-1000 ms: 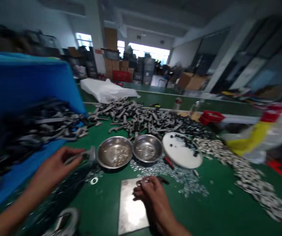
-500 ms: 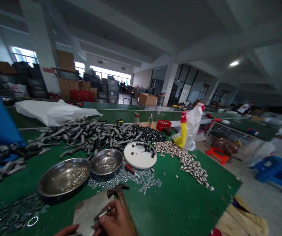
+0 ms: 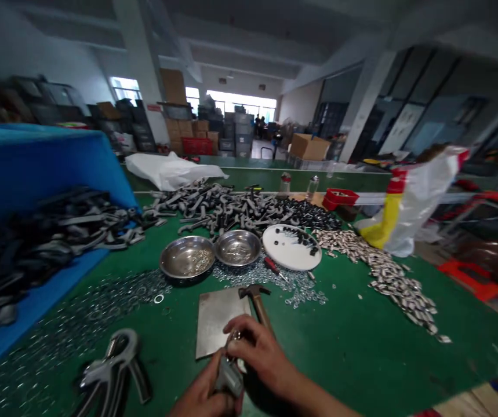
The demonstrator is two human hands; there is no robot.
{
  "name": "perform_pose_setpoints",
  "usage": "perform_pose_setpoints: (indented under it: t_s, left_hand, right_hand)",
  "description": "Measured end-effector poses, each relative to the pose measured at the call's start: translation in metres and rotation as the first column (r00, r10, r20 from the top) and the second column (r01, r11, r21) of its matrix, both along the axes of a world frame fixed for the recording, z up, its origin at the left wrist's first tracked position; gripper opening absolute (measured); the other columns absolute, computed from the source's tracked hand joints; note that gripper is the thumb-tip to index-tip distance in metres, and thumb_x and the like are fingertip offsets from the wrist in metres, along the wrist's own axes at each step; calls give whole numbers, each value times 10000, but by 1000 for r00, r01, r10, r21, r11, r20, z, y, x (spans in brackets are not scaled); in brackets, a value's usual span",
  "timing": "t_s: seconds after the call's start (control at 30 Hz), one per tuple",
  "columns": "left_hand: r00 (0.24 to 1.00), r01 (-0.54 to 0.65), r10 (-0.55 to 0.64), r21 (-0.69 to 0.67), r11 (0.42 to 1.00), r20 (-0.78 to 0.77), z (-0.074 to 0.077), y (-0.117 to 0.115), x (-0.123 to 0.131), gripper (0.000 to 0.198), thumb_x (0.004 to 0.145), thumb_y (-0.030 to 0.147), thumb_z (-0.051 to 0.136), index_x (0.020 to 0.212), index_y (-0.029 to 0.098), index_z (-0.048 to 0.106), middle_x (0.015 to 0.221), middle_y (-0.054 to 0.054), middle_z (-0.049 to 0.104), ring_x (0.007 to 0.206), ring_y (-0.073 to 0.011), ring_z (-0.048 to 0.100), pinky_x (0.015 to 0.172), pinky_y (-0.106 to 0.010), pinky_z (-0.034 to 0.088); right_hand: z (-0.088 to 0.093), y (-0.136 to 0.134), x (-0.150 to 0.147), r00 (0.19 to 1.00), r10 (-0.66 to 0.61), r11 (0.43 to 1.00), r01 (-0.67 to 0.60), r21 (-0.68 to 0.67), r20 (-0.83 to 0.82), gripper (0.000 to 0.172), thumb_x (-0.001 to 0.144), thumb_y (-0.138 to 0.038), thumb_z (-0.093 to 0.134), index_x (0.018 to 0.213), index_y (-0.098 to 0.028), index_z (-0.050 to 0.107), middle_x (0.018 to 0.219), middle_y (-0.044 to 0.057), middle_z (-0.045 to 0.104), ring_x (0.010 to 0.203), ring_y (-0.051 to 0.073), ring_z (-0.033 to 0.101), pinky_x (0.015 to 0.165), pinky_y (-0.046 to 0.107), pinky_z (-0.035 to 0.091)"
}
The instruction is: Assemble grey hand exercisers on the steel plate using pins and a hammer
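My left hand (image 3: 203,394) is closed around a grey plastic handle part (image 3: 230,379) low in the middle of the view. Against its upper end, the fingers of my right hand (image 3: 260,350) pinch a small shiny metal piece (image 3: 236,334), mostly covered by the fingers. Just beyond my hands lies a flat metal plate (image 3: 214,318), with a claw hammer (image 3: 257,298) along its right edge. To the left, assembled hand grip exercisers (image 3: 116,365) with a coil spring rest on the green table.
Two steel bowls (image 3: 168,266) of small metal parts and a white plate (image 3: 277,252) with black knobs stand ahead. Around them are loose washers (image 3: 101,307), a screwdriver (image 3: 275,267), grey handles (image 3: 231,211) and metal cylinders (image 3: 396,278). A blue bin (image 3: 113,168) stands left.
The view has swung left and down. My right hand's metal piece has come to the grey handle part, which now shows in my left hand. The hand grip exercisers have come into view.
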State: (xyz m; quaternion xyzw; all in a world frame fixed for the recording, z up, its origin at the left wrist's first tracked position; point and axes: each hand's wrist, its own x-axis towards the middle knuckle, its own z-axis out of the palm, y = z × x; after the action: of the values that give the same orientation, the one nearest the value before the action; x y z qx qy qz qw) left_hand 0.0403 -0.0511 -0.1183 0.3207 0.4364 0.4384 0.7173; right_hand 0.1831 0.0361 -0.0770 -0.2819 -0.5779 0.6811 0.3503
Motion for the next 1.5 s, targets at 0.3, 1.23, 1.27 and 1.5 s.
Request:
perform_pose_setpoints:
  t_s: [0.3,1.23,1.27,1.5]
  left_hand:
    - [910,-386,396,98,917,-119,16,5,-13,378,886,543,597,902,166,580,688,-27,666,481,-73,466,485,-180,355]
    - [599,-615,697,331,715,-394,22,-14,-77,355,974,503,460,915,172,575,877,-54,660,741,-150,581,694,-261,467]
    - [548,-641,734,362,677,-402,24,-14,-82,349,981,490,454,927,173,591,902,-57,660,784,-157,592,732,-269,469]
    - [421,-702,840,464,540,-341,29,-4,-90,309,1012,423,422,944,180,600,924,-42,647,873,-160,607,842,-282,457]
  right_hand:
    - [-29,45,54,841,-199,855,-101,508,503,211,957,-381,527,985,-222,663,974,55,671,915,212,623,846,353,493]
    - [-57,99,-193,713,9,342,-661,668,701,93,933,-184,555,925,-184,647,989,97,642,961,226,570,845,316,432]
    - [-55,101,-185,718,1,354,-651,671,696,118,955,-204,523,946,-174,637,998,102,640,958,223,568,850,316,434]
    - [-58,89,-160,733,22,430,-621,656,680,152,986,-221,471,984,-173,616,1004,88,641,970,210,570,880,303,435]
